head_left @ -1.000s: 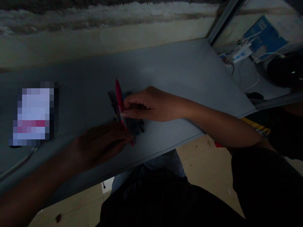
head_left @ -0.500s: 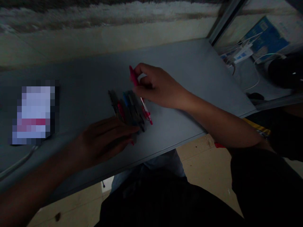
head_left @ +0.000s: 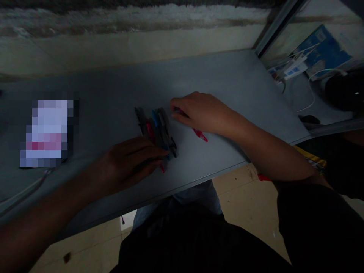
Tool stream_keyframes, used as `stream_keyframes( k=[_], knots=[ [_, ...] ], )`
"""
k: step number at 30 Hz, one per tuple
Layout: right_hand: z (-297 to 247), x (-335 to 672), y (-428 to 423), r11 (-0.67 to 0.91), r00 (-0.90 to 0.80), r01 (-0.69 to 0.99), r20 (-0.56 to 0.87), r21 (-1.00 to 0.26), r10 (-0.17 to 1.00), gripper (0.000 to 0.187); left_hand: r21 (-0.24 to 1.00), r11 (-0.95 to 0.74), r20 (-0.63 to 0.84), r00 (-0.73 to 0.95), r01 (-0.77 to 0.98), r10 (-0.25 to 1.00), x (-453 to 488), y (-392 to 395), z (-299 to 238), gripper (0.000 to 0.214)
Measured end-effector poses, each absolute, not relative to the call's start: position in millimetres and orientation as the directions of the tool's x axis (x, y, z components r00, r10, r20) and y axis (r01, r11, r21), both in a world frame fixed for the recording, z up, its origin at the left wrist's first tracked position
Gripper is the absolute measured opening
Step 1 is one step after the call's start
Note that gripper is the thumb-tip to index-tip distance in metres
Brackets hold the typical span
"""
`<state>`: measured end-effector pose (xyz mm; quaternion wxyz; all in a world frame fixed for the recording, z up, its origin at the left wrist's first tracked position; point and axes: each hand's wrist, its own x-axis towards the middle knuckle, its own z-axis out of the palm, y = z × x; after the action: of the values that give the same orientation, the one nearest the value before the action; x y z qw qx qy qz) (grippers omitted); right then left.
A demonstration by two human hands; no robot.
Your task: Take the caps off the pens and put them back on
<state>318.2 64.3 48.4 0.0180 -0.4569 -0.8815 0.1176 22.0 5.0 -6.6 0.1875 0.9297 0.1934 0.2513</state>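
My right hand (head_left: 200,112) is closed around a red pen (head_left: 200,135), whose clear-and-red end sticks out below the palm, close to the desk. To its left, several pens lie side by side on the desk: a black pen (head_left: 138,118) at the left, a red pen (head_left: 149,129), a blue pen (head_left: 155,117) and a dark pen (head_left: 163,123). My left hand (head_left: 133,159) lies over the near ends of this row with fingers stretched out, the fingertips touching the pens. A red pen tip (head_left: 162,167) shows beneath those fingers; the rest is covered.
The grey desk (head_left: 113,91) meets a wall at the back. A phone-like thing with a blurred-out screen (head_left: 48,132) lies at the left, with a cable (head_left: 31,189) beside it. At the right, past a metal post, are a blue box (head_left: 324,51) and white cables.
My right hand has moved right and toward me with the red pen, away from the row, and the pen is lower in the grip. My left hand has barely moved.
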Motion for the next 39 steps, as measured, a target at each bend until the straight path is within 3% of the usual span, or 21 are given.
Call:
stream_keyframes(
  k=[6,11,13,18,25,30,32,35,39],
  knots=[
    [40.0,310.1,60.4,0.642,-0.704,0.661,-0.026,-0.389,0.709,0.018,0.393,-0.875,0.379,0.818,0.281,0.432,23.9,6.6,-4.1,0.020],
    [33.0,304.7,54.8,0.647,-0.752,0.608,-0.072,-0.459,0.656,0.032,0.357,-0.892,0.394,0.821,0.277,0.413,26.3,6.8,-0.3,0.021],
    [31.4,302.9,54.1,0.664,-0.764,0.599,-0.072,-0.448,0.641,0.035,0.358,-0.885,0.378,0.820,0.298,0.429,26.9,6.2,1.3,0.022],
    [33.0,301.4,54.6,0.700,-0.791,0.584,-0.092,-0.412,0.605,0.022,0.360,-0.872,0.366,0.809,0.333,0.460,27.5,5.7,1.6,0.023],
    [40.5,297.9,52.0,0.723,-0.801,0.592,-0.163,-0.355,0.576,0.022,0.412,-0.846,0.343,0.802,0.339,0.489,26.5,7.3,-6.5,0.027],
    [43.3,294.3,48.2,0.705,-0.775,0.629,-0.195,-0.326,0.601,0.015,0.413,-0.843,0.329,0.807,0.344,0.490,27.5,6.4,0.7,0.027],
    [41.2,295.5,48.7,0.675,-0.767,0.630,-0.169,-0.383,0.619,0.012,0.388,-0.852,0.322,0.815,0.351,0.482,27.1,5.7,3.0,0.026],
    [33.7,298.0,49.9,0.599,-0.750,0.566,-0.054,-0.566,0.659,0.020,0.372,-0.849,0.322,0.806,0.375,0.497,25.0,5.0,2.6,0.025],
    [21.1,296.6,49.0,0.429,-0.643,0.300,0.151,-0.852,0.750,0.042,0.384,-0.832,0.361,0.764,0.402,0.535,22.2,5.0,-0.2,0.025]
  ],
)
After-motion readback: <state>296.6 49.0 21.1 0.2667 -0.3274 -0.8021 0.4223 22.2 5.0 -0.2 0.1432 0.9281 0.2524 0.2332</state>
